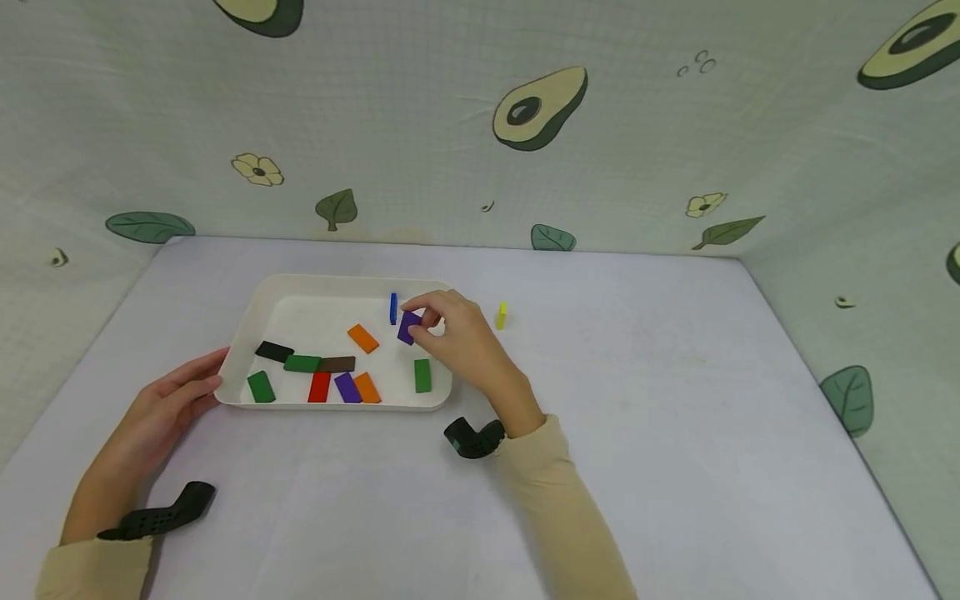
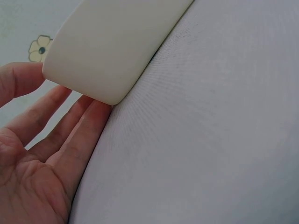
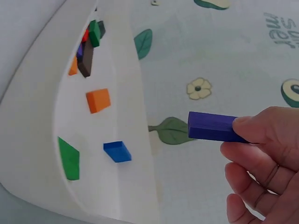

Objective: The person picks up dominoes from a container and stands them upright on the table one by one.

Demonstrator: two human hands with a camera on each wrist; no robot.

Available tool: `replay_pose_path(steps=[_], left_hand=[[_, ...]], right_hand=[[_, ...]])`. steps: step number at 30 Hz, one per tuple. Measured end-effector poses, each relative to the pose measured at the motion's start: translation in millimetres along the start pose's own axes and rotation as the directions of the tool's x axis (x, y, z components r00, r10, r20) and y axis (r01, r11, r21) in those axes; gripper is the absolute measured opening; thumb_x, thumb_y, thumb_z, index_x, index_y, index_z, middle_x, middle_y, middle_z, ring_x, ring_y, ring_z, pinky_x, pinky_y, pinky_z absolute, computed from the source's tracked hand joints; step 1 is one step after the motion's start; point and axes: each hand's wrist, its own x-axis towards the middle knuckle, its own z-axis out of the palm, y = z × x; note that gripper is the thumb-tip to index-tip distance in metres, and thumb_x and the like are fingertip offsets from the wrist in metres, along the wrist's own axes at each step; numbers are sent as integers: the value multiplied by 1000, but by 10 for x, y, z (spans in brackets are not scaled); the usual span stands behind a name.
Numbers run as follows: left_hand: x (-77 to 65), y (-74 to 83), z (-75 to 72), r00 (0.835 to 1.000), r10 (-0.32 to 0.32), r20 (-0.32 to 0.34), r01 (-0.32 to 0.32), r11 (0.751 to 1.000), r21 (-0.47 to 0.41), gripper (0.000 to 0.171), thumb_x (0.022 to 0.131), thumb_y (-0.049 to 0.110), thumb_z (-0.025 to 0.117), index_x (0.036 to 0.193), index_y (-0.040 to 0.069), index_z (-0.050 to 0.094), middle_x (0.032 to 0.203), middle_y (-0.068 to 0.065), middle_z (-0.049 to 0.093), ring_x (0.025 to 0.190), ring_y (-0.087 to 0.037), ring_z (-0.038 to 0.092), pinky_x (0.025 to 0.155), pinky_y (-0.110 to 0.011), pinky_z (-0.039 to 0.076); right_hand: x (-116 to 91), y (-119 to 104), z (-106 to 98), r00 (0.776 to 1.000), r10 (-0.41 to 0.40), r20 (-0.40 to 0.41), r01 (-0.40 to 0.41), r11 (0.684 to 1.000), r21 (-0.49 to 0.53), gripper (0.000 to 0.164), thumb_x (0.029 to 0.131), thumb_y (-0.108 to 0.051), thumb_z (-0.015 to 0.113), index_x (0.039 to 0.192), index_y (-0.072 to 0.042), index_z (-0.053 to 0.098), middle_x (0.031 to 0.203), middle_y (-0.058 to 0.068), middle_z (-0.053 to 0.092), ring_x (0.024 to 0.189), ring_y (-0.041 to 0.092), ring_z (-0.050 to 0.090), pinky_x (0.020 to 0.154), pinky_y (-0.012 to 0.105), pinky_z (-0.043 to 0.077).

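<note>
One purple block (image 1: 407, 328) pinched above the tray (image 1: 322, 304), near the middle of the frame.

The right hand (image 1: 468, 333) clamps thumb and forefinger on one end of it; the left hand (image 1: 168, 404), fingers spread apart, touches the tray's end at the left of the frame. The blue block (image 1: 393, 309) looks to stand on edge, just upper left of the purple one, so a sideways sweep would probably topple it. A nudge from the left hand could do likewise. If that end-only pinch loosens, the purple block may twist or drop.
</note>
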Motion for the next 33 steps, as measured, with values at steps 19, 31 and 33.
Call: replay_pose_path(steps=[19,31,33], left_hand=[[15,-9,5,1000,3,3,-3,1000,-22,39,97,9,48,134,19,50,126,19,52,105,10,55,82,-8,48],[9,-3,8,999,23,27,-22,999,-31,40,97,7,46,136,16,49,124,21,54,105,9,56,81,-8,49],[9,-2,6,999,29,32,-27,999,-32,40,97,7,46,136,16,49,124,21,54,105,8,56,81,-8,49]], right_hand=[[-183,119,-532,982,-18,-188,29,998,52,27,84,-15,70,109,-7,64,85,6,63,82,17,56,79,33,51],[-263,339,-769,957,81,-278,-51,992,112,28,83,-14,70,110,-7,63,86,9,61,83,17,56,78,28,48],[-273,390,-803,954,103,-283,-67,989,133,29,83,-14,70,110,-7,63,87,10,61,83,17,55,78,27,47]])
